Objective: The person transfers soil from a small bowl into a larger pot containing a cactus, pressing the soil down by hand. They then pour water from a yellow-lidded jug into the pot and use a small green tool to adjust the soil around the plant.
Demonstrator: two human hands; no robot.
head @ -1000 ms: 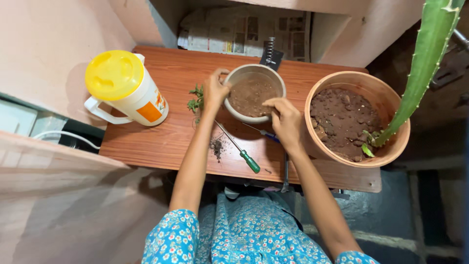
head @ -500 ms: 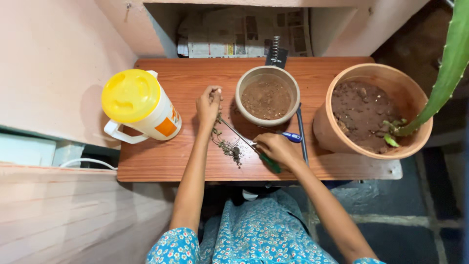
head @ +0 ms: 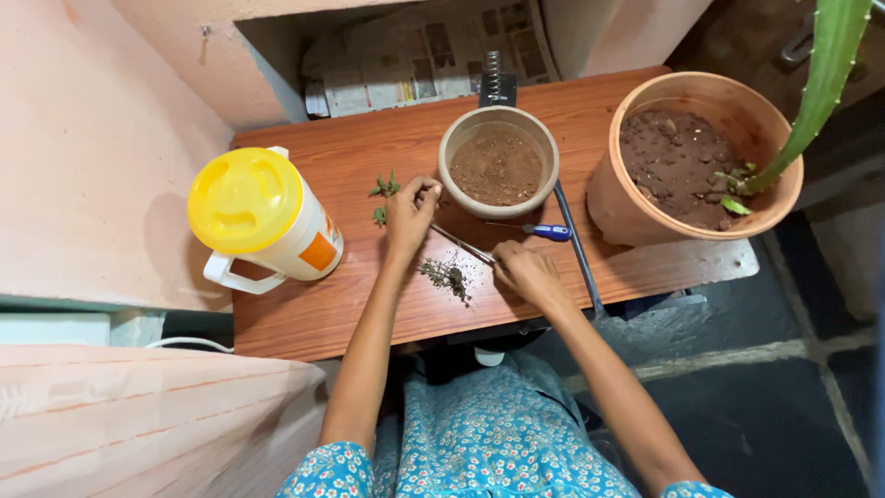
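My left hand (head: 410,217) pinches the stem of a small plant (head: 383,189) lying on the wooden table (head: 313,300). Its green leaves stick out to the left of my fingers. A clump of roots and soil (head: 447,274) lies on the table between my hands. My right hand (head: 521,270) is closed around the handle of a screwdriver (head: 461,244); the metal shaft points up-left toward my left hand. Just beyond both hands stands a small grey pot (head: 459,136) filled with soil.
A white jug with a yellow lid (head: 258,217) stands at the left. A large terracotta pot (head: 627,212) with soil and a tall spiky green leaf (head: 816,88) sits at the right. A blue-handled screwdriver (head: 548,232), a metal rod (head: 579,258) and newspaper (head: 415,65) lie nearby.
Both hands left the small pot's rim. My left hand picked up the small plant and laid it by the pot; my right hand took hold of the green-handled screwdriver.
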